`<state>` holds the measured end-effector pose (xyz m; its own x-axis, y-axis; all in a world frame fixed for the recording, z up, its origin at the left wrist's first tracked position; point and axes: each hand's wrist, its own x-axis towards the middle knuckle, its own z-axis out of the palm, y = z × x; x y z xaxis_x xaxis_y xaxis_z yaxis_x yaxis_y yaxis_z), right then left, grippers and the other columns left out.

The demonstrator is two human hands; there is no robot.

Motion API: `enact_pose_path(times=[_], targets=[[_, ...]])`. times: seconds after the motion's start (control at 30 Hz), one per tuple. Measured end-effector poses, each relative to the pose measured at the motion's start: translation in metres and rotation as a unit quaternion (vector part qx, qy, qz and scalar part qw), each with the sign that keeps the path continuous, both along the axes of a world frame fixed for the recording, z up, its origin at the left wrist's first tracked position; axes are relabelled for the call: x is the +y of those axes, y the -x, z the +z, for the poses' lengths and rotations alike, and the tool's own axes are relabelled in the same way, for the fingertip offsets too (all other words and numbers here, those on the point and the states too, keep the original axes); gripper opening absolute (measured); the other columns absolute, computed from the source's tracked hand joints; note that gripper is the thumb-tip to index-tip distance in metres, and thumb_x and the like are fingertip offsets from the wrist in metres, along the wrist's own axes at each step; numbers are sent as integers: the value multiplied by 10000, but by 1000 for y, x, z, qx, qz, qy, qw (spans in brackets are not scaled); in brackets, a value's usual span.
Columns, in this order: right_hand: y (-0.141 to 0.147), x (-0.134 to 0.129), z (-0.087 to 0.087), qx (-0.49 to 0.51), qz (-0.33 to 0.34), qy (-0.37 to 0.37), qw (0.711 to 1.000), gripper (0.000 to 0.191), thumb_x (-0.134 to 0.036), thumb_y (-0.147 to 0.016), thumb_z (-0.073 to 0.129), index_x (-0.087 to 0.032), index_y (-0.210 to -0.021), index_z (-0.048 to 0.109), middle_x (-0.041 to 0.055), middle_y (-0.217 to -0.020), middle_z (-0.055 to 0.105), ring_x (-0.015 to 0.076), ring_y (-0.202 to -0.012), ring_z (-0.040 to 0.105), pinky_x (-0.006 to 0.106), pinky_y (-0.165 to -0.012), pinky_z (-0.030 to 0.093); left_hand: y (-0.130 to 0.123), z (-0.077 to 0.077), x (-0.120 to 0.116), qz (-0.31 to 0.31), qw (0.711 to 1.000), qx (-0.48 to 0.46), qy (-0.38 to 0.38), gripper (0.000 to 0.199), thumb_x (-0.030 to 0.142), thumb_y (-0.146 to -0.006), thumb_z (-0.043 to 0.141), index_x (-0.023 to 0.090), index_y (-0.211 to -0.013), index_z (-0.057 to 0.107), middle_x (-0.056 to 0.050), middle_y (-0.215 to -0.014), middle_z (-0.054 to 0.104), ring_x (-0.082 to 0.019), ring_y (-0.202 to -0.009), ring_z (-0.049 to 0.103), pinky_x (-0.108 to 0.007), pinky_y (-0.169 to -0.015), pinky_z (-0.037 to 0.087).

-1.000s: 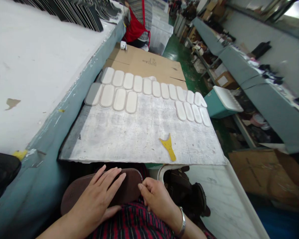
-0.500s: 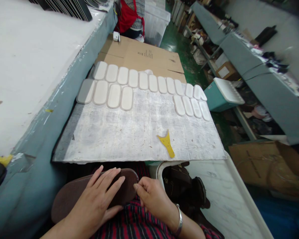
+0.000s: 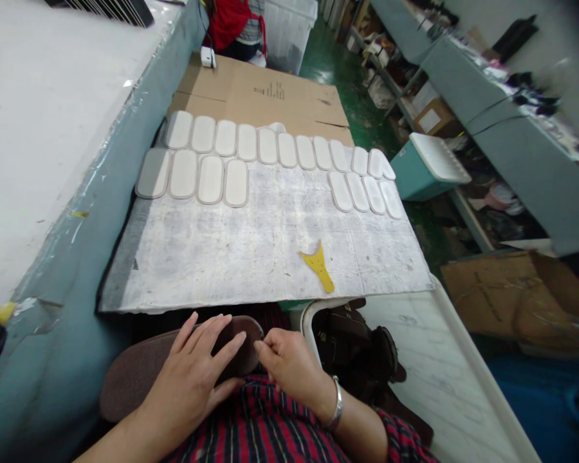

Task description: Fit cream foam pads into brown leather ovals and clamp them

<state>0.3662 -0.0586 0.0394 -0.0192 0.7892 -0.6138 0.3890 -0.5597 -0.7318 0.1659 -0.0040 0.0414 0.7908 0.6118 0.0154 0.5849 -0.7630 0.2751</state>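
A long brown piece with rounded ends (image 3: 135,373) lies over my lap, below the near edge of the white-covered board. Across its top rests my left hand (image 3: 197,360), fingers spread and pressed flat on it. My right hand (image 3: 282,360), with a silver bangle at the wrist, is closed in a pinch at the piece's right end; whatever lies between the fingertips is too small to make out. On the board (image 3: 222,257) lie a yellow forked piece (image 3: 321,269) and two rows of pale oval pieces (image 3: 235,182).
A white-rimmed bin (image 3: 309,321) holding dark brown items is at my right, beside a marbled surface (image 3: 444,360). A blue-sided table (image 3: 77,257) runs along the left. Beyond the board are flattened cardboard (image 3: 251,90) and a person in red (image 3: 231,26).
The view has shifted slightly, so the board and its pieces appear a little higher and further left. Both hands keep nearly the same pose on the brown piece.
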Motion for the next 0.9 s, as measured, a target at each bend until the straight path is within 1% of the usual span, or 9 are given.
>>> enact_pose_path(times=[0.13, 0.23, 0.4, 0.53, 0.7, 0.9], targets=[[-15, -3, -6, 57, -102, 37, 993, 384, -497, -880, 358, -179, -701, 480, -67, -428, 459, 56, -303, 404, 159, -317, 256, -3, 2, -2, -3, 1000, 18, -6, 469, 418, -744, 612, 267, -1181, 535, -146, -1267, 490, -307, -1164, 462, -563, -1013, 279], [-23, -9, -12, 98, -154, 20, 983, 354, -476, -878, 362, -177, -721, 467, -79, -425, 445, 50, -299, 394, 143, -308, 258, -3, 1, -3, -2, 1000, 26, -15, 481, 452, -757, 588, 268, -1196, 522, -152, -1275, 478, -307, -1171, 456, -566, -1006, 287], [-15, -20, -16, 167, -149, 14, 975, 316, -451, -869, 385, -172, -746, 467, -79, -449, 457, 46, -315, 411, 129, -315, 275, -5, 1, -7, 6, 999, 15, -28, 479, 452, -747, 600, 252, -1177, 538, -161, -1257, 488, -311, -1165, 462, -555, -974, 337], [-5, -22, -14, 174, -150, 1, 973, 328, -459, -878, 363, -170, -762, 465, -75, -466, 463, 45, -326, 415, 129, -322, 290, -7, 1, -10, 11, 999, 14, -26, 472, 436, -742, 612, 246, -1169, 548, -163, -1253, 494, -312, -1166, 463, -559, -972, 338], [-4, -21, -13, 177, -154, -10, 972, 334, -464, -879, 356, -169, -770, 469, -73, -471, 469, 47, -328, 423, 132, -321, 295, -6, 2, -9, 1, 1000, 30, -6, 483, 422, -742, 615, 261, -1192, 540, -162, -1271, 487, -321, -1182, 448, -583, -989, 291], [-5, -29, -22, 205, -150, 14, 967, 314, -448, -865, 380, -176, -738, 469, -76, -451, 476, 52, -312, 427, 136, -312, 294, -5, 4, -9, 9, 999, 30, 26, 527, 393, -708, 653, 255, -1203, 539, -157, -1296, 481, -321, -1204, 426, -567, -1025, 241]])
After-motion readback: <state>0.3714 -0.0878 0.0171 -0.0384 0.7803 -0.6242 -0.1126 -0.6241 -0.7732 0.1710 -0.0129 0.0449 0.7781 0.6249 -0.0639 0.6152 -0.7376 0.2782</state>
